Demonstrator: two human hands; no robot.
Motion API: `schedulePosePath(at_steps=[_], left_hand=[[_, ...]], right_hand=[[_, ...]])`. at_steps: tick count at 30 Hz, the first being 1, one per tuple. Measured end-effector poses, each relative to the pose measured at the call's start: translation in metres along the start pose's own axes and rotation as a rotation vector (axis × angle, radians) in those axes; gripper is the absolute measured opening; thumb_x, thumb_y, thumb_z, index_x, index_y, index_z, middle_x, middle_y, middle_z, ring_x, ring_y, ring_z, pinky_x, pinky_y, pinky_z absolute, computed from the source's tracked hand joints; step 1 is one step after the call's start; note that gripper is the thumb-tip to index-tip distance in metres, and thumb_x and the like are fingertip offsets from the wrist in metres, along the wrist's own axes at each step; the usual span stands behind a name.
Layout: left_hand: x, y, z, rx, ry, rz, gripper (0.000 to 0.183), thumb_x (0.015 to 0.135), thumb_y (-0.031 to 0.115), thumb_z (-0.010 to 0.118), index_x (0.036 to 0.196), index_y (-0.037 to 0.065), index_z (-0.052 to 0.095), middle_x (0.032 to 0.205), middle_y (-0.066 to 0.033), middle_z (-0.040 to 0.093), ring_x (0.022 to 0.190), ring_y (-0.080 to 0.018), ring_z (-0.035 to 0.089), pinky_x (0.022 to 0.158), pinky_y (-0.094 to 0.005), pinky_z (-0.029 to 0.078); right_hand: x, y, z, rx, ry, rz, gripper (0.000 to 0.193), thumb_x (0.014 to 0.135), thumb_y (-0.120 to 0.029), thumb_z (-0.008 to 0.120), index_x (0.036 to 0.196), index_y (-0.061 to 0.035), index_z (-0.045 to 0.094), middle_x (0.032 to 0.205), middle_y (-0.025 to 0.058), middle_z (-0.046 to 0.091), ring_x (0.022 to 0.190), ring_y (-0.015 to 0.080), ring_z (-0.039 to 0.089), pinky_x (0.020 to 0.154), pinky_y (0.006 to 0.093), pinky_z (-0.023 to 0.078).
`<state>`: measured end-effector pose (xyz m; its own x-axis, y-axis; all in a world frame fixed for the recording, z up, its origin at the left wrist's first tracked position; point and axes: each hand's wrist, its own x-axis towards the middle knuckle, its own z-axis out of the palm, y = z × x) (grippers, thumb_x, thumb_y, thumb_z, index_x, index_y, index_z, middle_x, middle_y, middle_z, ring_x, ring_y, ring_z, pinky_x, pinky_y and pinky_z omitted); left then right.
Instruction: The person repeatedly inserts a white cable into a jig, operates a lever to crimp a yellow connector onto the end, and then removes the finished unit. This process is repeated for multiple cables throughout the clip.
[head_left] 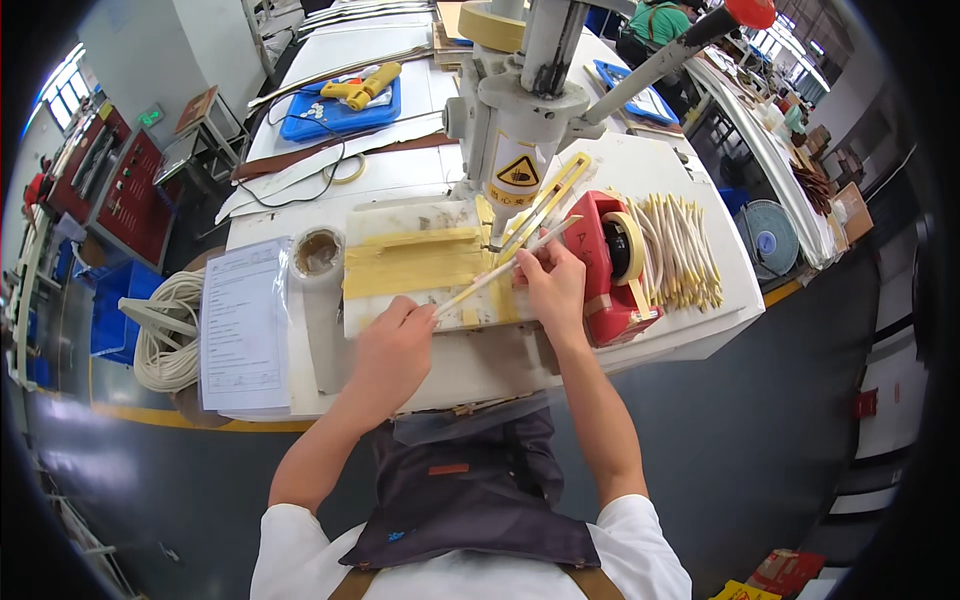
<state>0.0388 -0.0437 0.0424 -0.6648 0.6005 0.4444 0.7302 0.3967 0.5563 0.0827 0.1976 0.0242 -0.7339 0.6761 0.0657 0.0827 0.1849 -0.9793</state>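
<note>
A thin white cord (493, 274) with a yellowish end stretches slantwise between my two hands. My left hand (398, 345) pinches its lower left end. Farther along, my right hand (553, 285) grips it with thumb and fingers, and its tip sticks out toward the upper right. Beneath the cord lies a white board (395, 312) crossed with yellow tape. Just beyond my hands stands a grey hand press (510, 130) with a warning sticker and a long lever ending in a red knob (750, 12). Beside my right hand sits a red tape dispenser (600, 265).
Right of the dispenser lies a pile of white cords (680, 250) with yellow ends. At left are a tape roll (318, 252), a printed sheet (245, 330) and a cord coil (168, 340). Behind, a blue tray (335, 122) holds a yellow glue gun (365, 88). A person (655, 25) sits far right.
</note>
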Motion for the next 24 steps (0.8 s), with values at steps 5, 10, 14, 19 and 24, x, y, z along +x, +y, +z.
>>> schedulePosePath(at_steps=[5, 10, 14, 19, 24], left_hand=[[0.008, -0.019, 0.017, 0.197, 0.02, 0.111, 0.014, 0.089, 0.009, 0.068, 0.103, 0.006, 0.069, 0.092, -0.0054, 0.06, 0.082, -0.0244, 0.067, 0.061, -0.0389, 0.054], [0.013, -0.026, 0.027, 0.226, 0.008, 0.155, 0.017, 0.088, 0.007, 0.07, 0.105, 0.008, 0.072, 0.089, -0.0039, 0.06, 0.078, -0.023, 0.066, 0.061, -0.0369, 0.052], [0.013, -0.029, 0.022, 0.213, 0.012, 0.184, 0.023, 0.085, 0.005, 0.071, 0.107, 0.008, 0.072, 0.088, -0.0032, 0.06, 0.077, -0.0212, 0.064, 0.06, -0.0356, 0.052], [0.011, -0.031, 0.025, 0.222, 0.017, 0.231, 0.036, 0.075, 0.002, 0.071, 0.111, 0.007, 0.07, 0.089, -0.0035, 0.058, 0.077, -0.0207, 0.062, 0.06, -0.0345, 0.052], [0.02, -0.034, 0.028, 0.221, 0.02, 0.276, 0.032, 0.075, 0.002, 0.071, 0.107, 0.006, 0.07, 0.086, -0.0026, 0.057, 0.076, -0.0201, 0.061, 0.06, -0.0342, 0.051]], right_hand=[[0.021, -0.019, 0.01, -0.317, 0.028, -0.101, 0.033, 0.091, -0.006, 0.073, 0.121, 0.0076, 0.065, 0.088, 0.0143, 0.073, 0.075, 0.0222, 0.071, 0.071, 0.035, 0.057], [0.04, 0.009, 0.014, -0.788, 0.142, -0.404, 0.032, 0.091, -0.018, 0.074, 0.113, 0.0047, 0.065, 0.109, 0.0184, 0.068, 0.099, 0.0354, 0.067, 0.083, 0.0457, 0.055], [0.038, 0.004, 0.016, -1.041, 0.016, -0.448, 0.031, 0.091, -0.023, 0.071, 0.109, 0.0023, 0.065, 0.116, 0.0183, 0.065, 0.103, 0.0366, 0.065, 0.086, 0.0464, 0.055], [0.035, -0.001, 0.017, -1.092, 0.004, -0.416, 0.028, 0.092, -0.021, 0.068, 0.106, 0.002, 0.065, 0.124, 0.0185, 0.065, 0.105, 0.0392, 0.063, 0.085, 0.0494, 0.056], [0.037, -0.001, 0.014, -1.075, -0.04, -0.432, 0.029, 0.094, -0.02, 0.064, 0.107, 0.0067, 0.064, 0.132, 0.0247, 0.06, 0.107, 0.0435, 0.061, 0.087, 0.0526, 0.056]])
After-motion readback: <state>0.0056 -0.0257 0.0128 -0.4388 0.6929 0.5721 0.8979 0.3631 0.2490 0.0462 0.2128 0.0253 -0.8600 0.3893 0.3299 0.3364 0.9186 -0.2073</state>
